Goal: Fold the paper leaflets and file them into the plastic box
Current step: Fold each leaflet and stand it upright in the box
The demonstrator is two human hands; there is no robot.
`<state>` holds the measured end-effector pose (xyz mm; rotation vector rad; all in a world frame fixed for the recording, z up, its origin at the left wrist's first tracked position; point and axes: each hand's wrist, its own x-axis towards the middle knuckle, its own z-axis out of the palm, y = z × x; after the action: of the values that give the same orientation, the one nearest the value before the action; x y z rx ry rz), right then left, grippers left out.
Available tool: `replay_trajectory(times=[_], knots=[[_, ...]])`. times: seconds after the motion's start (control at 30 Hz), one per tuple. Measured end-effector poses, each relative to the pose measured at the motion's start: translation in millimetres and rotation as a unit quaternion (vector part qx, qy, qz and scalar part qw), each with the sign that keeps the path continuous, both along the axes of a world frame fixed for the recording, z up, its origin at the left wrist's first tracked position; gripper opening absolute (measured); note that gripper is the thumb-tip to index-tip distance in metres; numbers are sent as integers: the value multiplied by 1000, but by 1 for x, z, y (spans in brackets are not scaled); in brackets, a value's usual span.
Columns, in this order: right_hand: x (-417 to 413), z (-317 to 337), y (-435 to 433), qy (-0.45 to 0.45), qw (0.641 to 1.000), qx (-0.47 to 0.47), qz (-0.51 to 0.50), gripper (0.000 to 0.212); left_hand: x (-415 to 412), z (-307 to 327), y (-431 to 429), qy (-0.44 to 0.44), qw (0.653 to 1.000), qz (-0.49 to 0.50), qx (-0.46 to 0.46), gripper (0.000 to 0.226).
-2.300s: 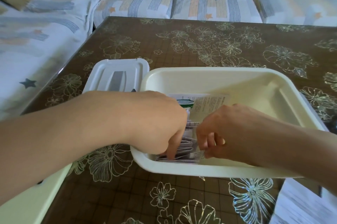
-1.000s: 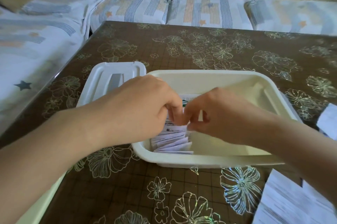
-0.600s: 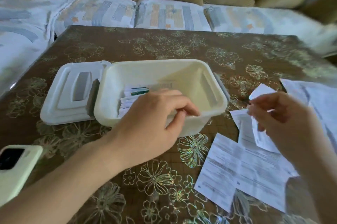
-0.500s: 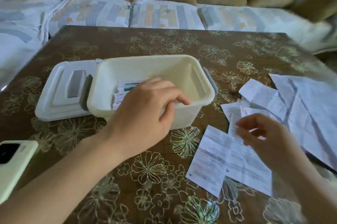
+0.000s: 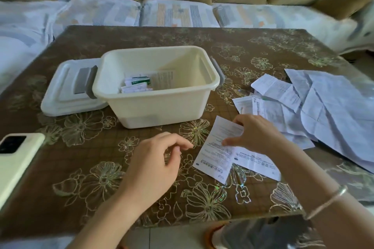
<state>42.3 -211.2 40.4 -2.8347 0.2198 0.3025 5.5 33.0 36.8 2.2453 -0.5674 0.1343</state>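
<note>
A cream plastic box (image 5: 157, 105) stands open on the brown flowered table. Several folded leaflets (image 5: 137, 85) stand in its left half. My right hand (image 5: 257, 135) rests with thumb and fingertips on a flat printed leaflet (image 5: 216, 151), just right of the box's front. That leaflet lies across another sheet (image 5: 257, 161). My left hand (image 5: 155, 159) hovers over the table in front of the box, fingers loosely curled, holding nothing.
The box's white lid (image 5: 66, 86) lies against its left side. A heap of unfolded leaflets (image 5: 323, 107) covers the table's right side. A pale phone (image 5: 14, 159) lies at the left edge. The table's front edge (image 5: 202, 221) is close to me, and a sofa lies behind.
Both hands have left the box. My right hand moved right and came down onto a flat leaflet. My left hand drew back toward me. The view has swung right and pulled away.
</note>
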Motion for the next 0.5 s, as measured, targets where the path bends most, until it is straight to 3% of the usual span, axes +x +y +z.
replay_trajectory(times=[0.07, 0.13, 0.2, 0.27, 0.37, 0.5], knots=[[-7, 0, 3, -39, 996, 80, -6, 27, -4, -4, 5, 5, 1000, 12, 4, 29], [-17, 3, 11, -92, 973, 211, -25, 25, -4, -5, 9, 9, 1000, 16, 2, 27], [-29, 13, 27, -190, 917, 349, -29, 26, -4, -2, 13, 22, 1000, 14, -11, 28], [-45, 26, 45, -337, 847, 411, 17, 25, -3, 2, 18, 18, 999, 32, -29, 36], [-68, 22, 65, -469, 807, 331, 136, 34, -3, 0, 30, -24, 995, 96, -27, 53], [-74, -24, 77, -441, 829, 217, 266, 17, -15, -17, 41, -43, 994, 95, -11, 66]])
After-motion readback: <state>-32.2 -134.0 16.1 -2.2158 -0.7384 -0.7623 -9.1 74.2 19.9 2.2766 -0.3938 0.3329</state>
